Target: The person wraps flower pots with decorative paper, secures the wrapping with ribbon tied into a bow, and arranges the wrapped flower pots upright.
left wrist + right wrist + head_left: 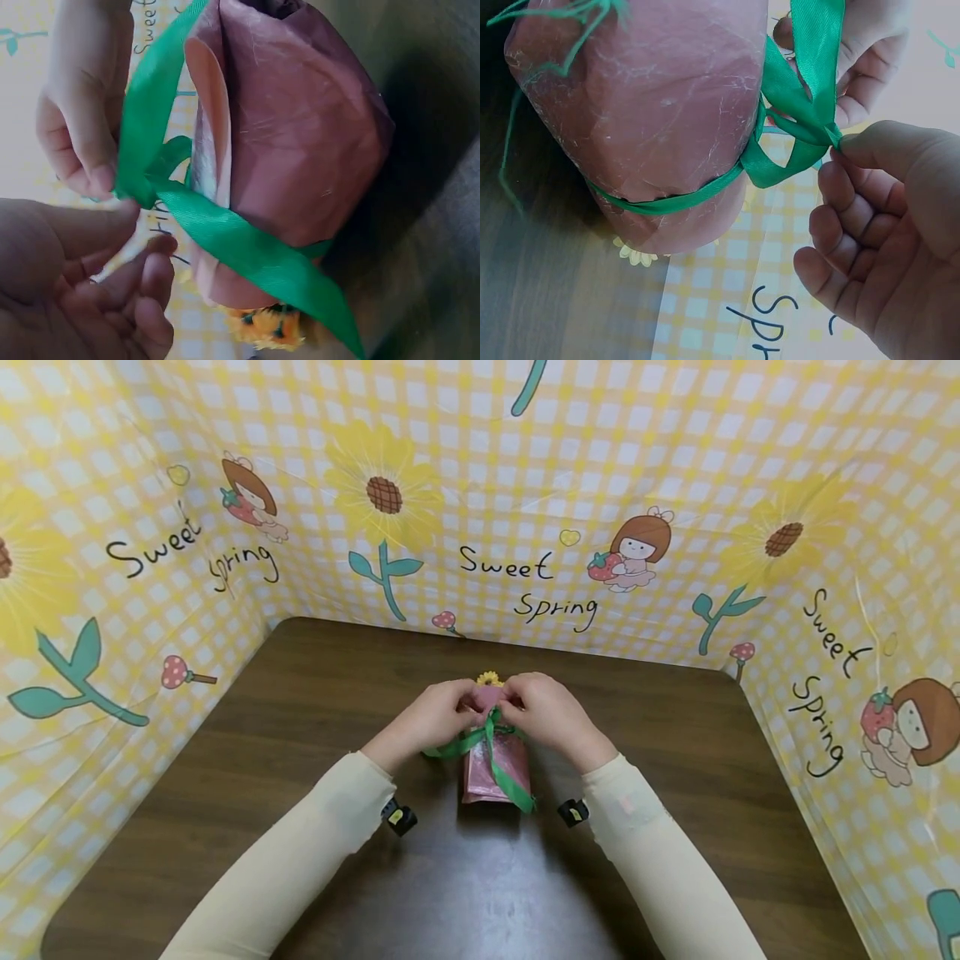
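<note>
A pink wrapped bouquet (497, 764) lies on the table between the hands, with yellow flowers (490, 678) showing at its far end. Green ribbon (232, 229) goes round the wrapping and crosses in a loose loop or knot on its upper side. My left hand (442, 714) pinches the ribbon near the crossing, thumb against fingers. On the other side, my right hand (892, 217) pinches ribbon between thumb and index finger, the other fingers loosely curled. One ribbon tail hangs down the bouquet's near part.
The dark wooden table (315, 718) spreads out around the bouquet. A yellow checked cloth (480, 493) with printed flowers and words walls in the back and both sides. Black wrist straps (400, 817) hang at the sleeves. Frayed green strands (577, 15) lie over the wrapping.
</note>
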A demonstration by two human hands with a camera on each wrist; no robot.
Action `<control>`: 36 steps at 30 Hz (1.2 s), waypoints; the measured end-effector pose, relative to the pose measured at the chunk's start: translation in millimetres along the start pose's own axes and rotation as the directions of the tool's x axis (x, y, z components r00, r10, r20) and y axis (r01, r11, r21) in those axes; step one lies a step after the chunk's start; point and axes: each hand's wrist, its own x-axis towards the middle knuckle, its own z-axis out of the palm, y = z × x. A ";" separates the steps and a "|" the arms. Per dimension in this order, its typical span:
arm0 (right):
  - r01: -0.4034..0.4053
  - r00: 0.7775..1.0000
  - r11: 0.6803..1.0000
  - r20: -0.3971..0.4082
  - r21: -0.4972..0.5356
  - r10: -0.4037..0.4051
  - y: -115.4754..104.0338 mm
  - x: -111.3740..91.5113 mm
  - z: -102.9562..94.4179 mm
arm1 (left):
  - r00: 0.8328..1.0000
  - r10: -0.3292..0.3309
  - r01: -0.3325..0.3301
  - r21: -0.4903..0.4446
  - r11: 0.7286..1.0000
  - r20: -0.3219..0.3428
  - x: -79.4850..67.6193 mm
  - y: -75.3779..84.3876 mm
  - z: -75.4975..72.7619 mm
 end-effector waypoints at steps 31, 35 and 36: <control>0.005 1.000 1.000 0.012 0.030 -0.005 -2.1 -1.1 -1.2 | 0.993 0.064 -0.065 -0.008 0.998 -0.103 17.1 -1.8 29.2; 0.004 1.000 1.000 0.013 0.031 -0.004 -0.7 -2.0 -0.9 | 0.989 0.085 -0.085 0.007 0.996 -0.121 17.1 1.3 32.0; 0.004 1.000 0.999 0.013 0.034 -0.004 -0.3 -2.1 -0.8 | 0.988 0.090 -0.089 0.015 0.996 -0.125 17.2 1.7 32.7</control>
